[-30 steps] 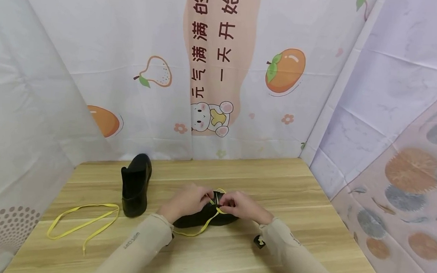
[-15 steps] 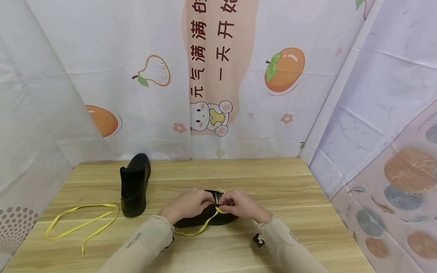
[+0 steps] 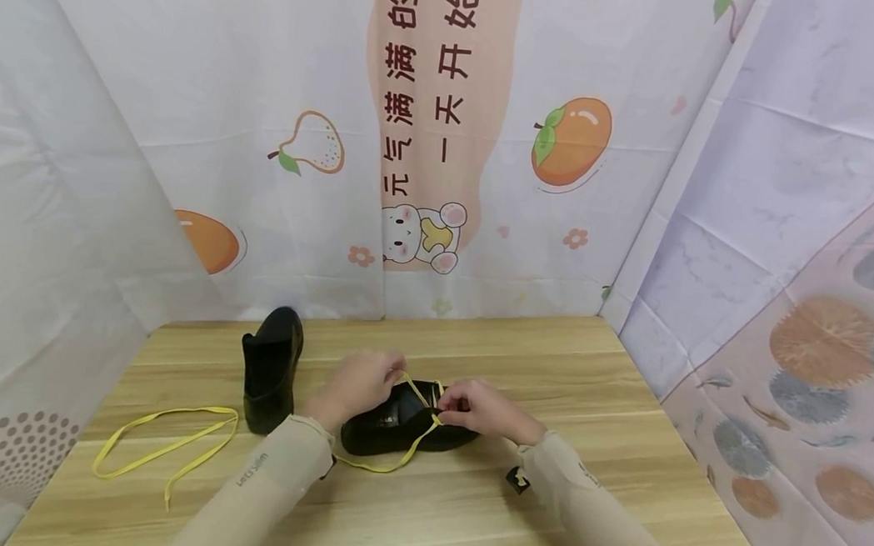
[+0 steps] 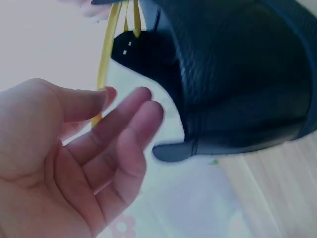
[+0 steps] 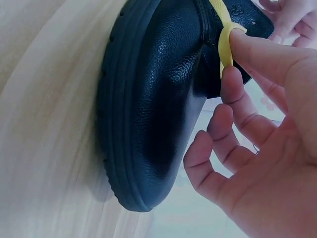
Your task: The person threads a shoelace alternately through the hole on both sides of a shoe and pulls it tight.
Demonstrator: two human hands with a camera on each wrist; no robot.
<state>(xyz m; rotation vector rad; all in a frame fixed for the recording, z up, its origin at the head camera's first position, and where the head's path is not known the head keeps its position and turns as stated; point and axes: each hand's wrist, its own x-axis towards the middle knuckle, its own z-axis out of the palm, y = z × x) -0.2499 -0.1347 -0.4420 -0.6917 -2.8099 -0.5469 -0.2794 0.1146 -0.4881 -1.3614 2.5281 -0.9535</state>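
Observation:
A black leather shoe lies on the wooden table, its toe toward the right, with a yellow shoelace threaded at its front opening. My left hand is over the far side of the shoe's opening and pinches one strand of lace between thumb and forefinger. That strand runs taut to the eyelets in the left wrist view. At the tongue, my right hand pinches a loop of the lace between thumb and forefinger, its other fingers loosely bent. Another strand trails along the shoe's near side.
A second black shoe without a lace stands at the back left. Beside it, a loose yellow shoelace lies in a bent loop. A printed curtain hangs behind the table, with fabric walls on both sides.
My left hand has drawn away from the eyelets to the left and upward, pulling a lace strand with it and uncovering the shoe's opening. My right hand has stayed at the tongue.

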